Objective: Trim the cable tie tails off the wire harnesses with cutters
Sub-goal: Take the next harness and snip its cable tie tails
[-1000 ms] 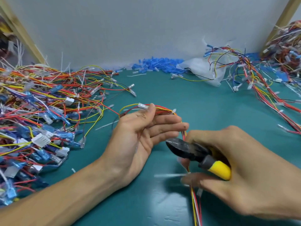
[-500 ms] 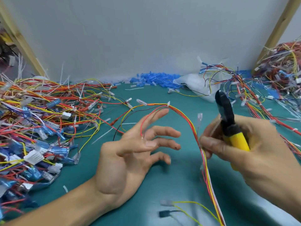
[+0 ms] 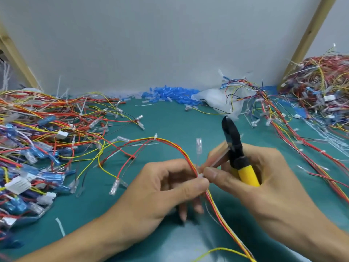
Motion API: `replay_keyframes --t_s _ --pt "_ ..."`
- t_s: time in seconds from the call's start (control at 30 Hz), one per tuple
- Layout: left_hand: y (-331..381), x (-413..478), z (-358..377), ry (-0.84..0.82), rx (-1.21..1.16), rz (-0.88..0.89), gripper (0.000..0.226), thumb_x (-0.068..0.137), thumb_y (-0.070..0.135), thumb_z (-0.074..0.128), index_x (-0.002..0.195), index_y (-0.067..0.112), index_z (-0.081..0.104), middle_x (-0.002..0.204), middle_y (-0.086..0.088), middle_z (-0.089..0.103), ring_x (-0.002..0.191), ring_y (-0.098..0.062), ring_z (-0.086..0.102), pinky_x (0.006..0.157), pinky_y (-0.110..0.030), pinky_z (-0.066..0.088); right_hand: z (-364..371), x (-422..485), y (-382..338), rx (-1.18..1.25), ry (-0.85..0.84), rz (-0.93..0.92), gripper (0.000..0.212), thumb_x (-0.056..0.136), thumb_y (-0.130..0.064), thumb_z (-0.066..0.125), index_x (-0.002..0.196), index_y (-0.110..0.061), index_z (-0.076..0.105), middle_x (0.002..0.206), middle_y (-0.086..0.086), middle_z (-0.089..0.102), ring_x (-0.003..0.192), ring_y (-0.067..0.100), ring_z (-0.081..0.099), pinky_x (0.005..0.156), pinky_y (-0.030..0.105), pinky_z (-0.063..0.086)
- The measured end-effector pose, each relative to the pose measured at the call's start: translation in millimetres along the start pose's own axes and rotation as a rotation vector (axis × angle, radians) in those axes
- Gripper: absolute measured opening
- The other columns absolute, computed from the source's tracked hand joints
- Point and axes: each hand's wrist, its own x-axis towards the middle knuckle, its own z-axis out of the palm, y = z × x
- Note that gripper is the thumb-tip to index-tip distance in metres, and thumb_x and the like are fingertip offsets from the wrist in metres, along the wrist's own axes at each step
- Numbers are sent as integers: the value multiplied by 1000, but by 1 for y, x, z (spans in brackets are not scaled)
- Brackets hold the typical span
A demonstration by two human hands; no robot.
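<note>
Head view: I see 2 hands meeting low over the green mat (image 3: 170,118). The left hand (image 3: 166,188) pinches the red-and-yellow wire harness (image 3: 164,139) at a white cable tie (image 3: 200,175), fingers curled. The right hand (image 3: 264,186) wraps the yellow handles of the cutters (image 3: 232,138), whose black nose points up, and its thumb tip touches the tie. The left heap (image 3: 37,129) and right heap (image 3: 321,87) of harnesses flank the mat.
</note>
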Motion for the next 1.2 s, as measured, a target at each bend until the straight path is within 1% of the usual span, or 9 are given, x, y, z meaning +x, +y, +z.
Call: replay_keyframes --t_s 0.1,0.2,0.3,0.43,0.63,0.8,0.97,1.1,1.2 --pt "1 1 -3 32 -82 3 20 90 22 72 91 2 73 70 -4 68 58 -17 63 47 -24 48 -2 -1 2 -39 -40 -21 17 88 -28 86 83 -15 77 69 -6 66 62 8 57 60 13 40" --pt "-1 0 -4 55 -162 15 15 88 18 74 91 3 75 69 -13 64 55 -18 61 45 -23 48 -4 -2 2 -38 -48 9 16 85 -37 76 86 -20 78 71 -2 67 65 21 56 58 27 41" --pt "-4 2 -5 142 -232 31 25 79 21 84 93 3 76 79 -24 65 53 -21 62 41 -25 48 -10 -2 5 -107 -36 37 22 82 -41 72 89 -20 74 68 3 58 62 14 47 55 26 36" --pt "-4 4 -7 242 -276 93 46 60 37 98 88 8 77 90 -15 68 58 -21 65 43 -25 47 -21 0 10 -331 -78 40 21 88 -38 72 96 -19 68 75 2 61 67 23 53 61 35 43" --pt "-8 3 -8 315 -215 185 15 71 19 82 82 11 77 74 -13 69 57 -24 69 47 -23 50 -19 -2 14 -601 -106 -42 19 86 -41 63 87 -22 59 84 -4 60 76 19 55 69 34 46" --pt "-6 3 -6 326 -178 178 18 67 20 84 77 7 75 71 -16 71 55 -28 71 48 -24 53 -10 -4 11 -726 -170 -101 25 87 -37 65 77 -35 42 85 -14 52 77 11 53 61 27 40" --pt "-3 2 -2 309 -152 168 26 57 23 94 71 9 77 63 -19 69 52 -33 72 47 -25 54 -12 -6 4 -809 -184 -90 25 86 -39 62 74 -32 41 75 -9 50 66 18 48 53 37 41" --pt "1 -1 -3 248 -193 161 38 65 38 94 73 6 75 66 -20 70 51 -35 71 47 -28 54 -12 -5 0 -852 -243 -34 23 83 -42 55 74 -24 43 61 6 44 60 29 39 51 47 37" --pt "2 -3 -4 249 -208 128 43 76 40 87 71 1 72 66 -22 67 45 -36 65 44 -29 51 -13 -3 -6 -918 -270 -11 23 77 -46 40 72 -24 40 61 8 44 62 31 40 52 46 35"
